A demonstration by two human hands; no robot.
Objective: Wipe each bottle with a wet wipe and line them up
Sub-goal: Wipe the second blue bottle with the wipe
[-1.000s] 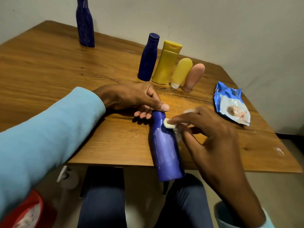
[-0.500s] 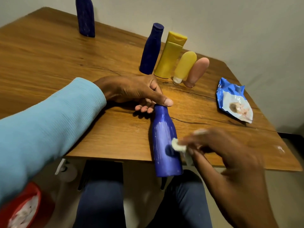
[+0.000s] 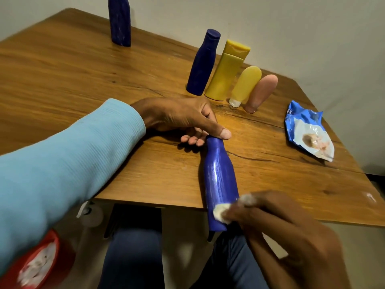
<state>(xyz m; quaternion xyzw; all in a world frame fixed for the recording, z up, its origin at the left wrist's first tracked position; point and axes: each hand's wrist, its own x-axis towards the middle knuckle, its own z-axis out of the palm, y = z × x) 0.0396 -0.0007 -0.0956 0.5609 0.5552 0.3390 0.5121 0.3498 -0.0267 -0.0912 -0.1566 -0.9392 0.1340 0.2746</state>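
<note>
Pinning bottle (image 3: 218, 176) cap with left hand (image 3: 183, 119) to steady it over the table (image 3: 83, 80) edge — right hand (image 3: 281, 222) pinching wipe (image 3: 220, 211) at its base.

Wooden table (image 3: 62, 65) against pale wall (image 3: 291, 28); red container (image 3: 39, 265) on floor, lower left, white contents blurred.

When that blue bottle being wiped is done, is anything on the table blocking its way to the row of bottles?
Nothing visible does. The glossy blue plastic bottle lies tilted over the wooden table's near edge; bare wood runs from it to the row, which starts with the dark blue bottle. Only the left hand, holding its cap, lies that way.
</note>
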